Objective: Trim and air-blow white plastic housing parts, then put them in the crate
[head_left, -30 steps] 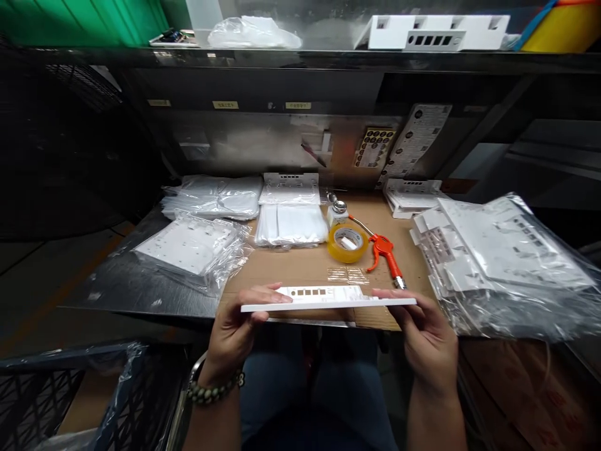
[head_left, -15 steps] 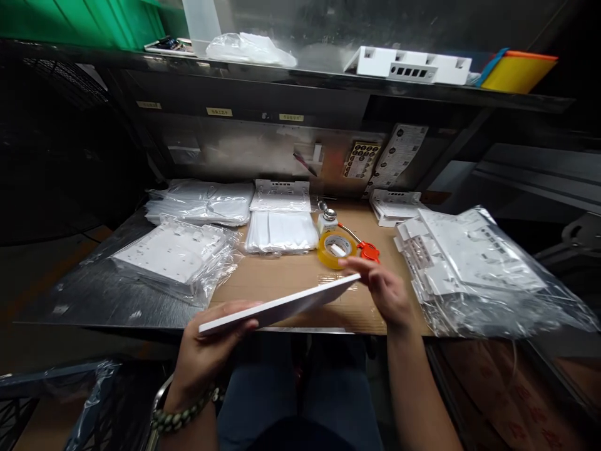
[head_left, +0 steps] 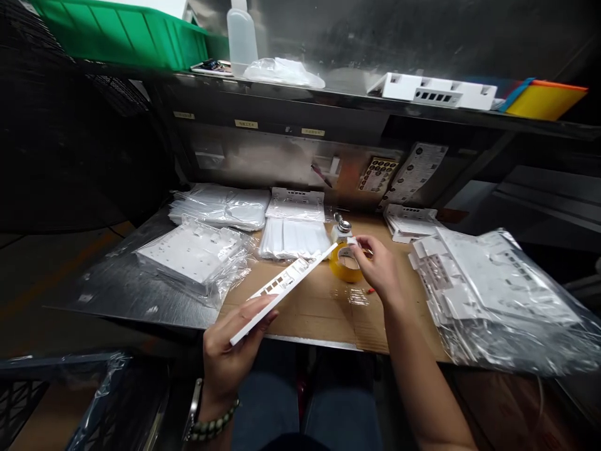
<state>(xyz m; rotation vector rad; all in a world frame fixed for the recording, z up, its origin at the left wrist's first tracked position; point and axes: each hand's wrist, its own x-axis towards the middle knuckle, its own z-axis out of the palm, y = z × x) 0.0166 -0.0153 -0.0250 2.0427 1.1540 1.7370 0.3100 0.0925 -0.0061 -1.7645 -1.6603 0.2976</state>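
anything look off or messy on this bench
Nothing is spilled or broken. The white panel is tilted only because the left hand holds it by one end. The right hand is at the tape roll.

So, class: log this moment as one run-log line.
left hand: holds white panel, tilted | right hand: on yellow tape roll | surface: cardboard sheet

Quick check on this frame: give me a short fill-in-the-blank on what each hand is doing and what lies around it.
1. The left hand holds a long ____ panel with rectangular slots.
2. The right hand is at the yellow roll of ____ on the cardboard sheet.
3. The crate on the top shelf is ____.

Missing words: white; tape; green
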